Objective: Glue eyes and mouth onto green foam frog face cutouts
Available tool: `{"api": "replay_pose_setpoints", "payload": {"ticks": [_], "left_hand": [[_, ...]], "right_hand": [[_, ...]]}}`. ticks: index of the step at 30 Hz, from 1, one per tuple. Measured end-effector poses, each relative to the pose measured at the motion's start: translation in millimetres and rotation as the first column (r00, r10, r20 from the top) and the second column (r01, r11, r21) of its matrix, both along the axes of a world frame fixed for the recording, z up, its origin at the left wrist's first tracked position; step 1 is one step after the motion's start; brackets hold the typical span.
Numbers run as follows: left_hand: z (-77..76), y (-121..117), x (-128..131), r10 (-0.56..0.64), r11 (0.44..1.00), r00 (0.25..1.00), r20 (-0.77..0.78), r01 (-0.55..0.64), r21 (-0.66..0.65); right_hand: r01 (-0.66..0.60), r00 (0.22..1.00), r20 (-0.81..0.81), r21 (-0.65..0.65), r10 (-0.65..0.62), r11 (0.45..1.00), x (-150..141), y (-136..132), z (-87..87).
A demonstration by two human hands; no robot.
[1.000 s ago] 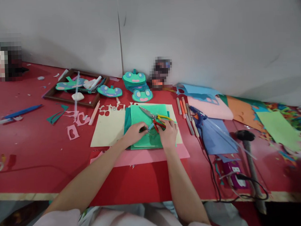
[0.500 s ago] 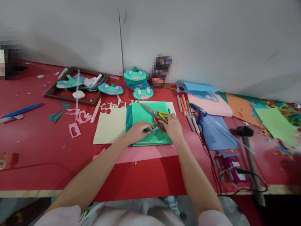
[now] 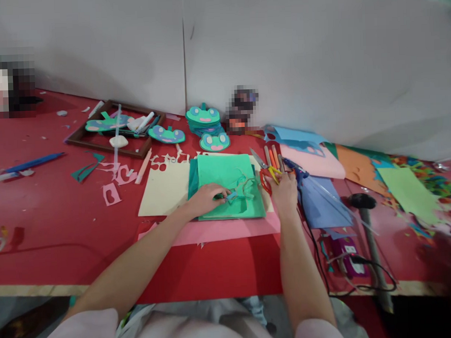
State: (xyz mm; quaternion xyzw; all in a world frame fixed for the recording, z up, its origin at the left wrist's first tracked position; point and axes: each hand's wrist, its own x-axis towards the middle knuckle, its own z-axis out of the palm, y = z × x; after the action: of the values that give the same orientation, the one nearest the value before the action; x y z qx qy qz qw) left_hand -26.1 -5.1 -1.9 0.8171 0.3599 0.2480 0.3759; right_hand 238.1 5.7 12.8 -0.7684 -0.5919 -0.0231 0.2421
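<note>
My right hand (image 3: 285,190) is closed round the handles of a pair of scissors (image 3: 267,168) with red and yellow grips. The blades point up and left, at the right edge of the paper stack. On the green paper (image 3: 223,169), my left hand (image 3: 207,199) has its fingers pinched at a small blue-green paper piece (image 3: 232,195). Thin green paper offcuts (image 3: 245,188) lie just right of those fingertips. Beneath the green sheets are a cream sheet (image 3: 167,190) and a pink sheet (image 3: 223,231).
Behind the sheets stand stacked paper frog faces (image 3: 203,121) and a wooden frame (image 3: 110,146) with pens. Markers (image 3: 273,157), a blue glue gun (image 3: 295,167), coloured papers (image 3: 324,200), a purple power strip (image 3: 349,256) and a hammer (image 3: 364,203) lie to the right.
My right hand has carried the scissors to the right, off the green paper towards the markers. Green offcuts now show where it was. My left hand has barely moved.
</note>
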Motion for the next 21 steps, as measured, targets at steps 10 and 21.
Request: {"api": "replay_pose_setpoints", "payload": {"ticks": [10,21], "left_hand": [[0.2,3,0,0.300,0.926,0.950,0.087,-0.267,-0.266],[8.7,10,-7,0.515,0.765,0.842,0.157,-0.370,-0.526]], "right_hand": [[-0.115,0.962,-0.228,0.161,0.151,0.980,-38,3,14.3],[-0.446,0.363,-0.901,0.057,0.239,0.893,-128,-6,-15.5]]}}
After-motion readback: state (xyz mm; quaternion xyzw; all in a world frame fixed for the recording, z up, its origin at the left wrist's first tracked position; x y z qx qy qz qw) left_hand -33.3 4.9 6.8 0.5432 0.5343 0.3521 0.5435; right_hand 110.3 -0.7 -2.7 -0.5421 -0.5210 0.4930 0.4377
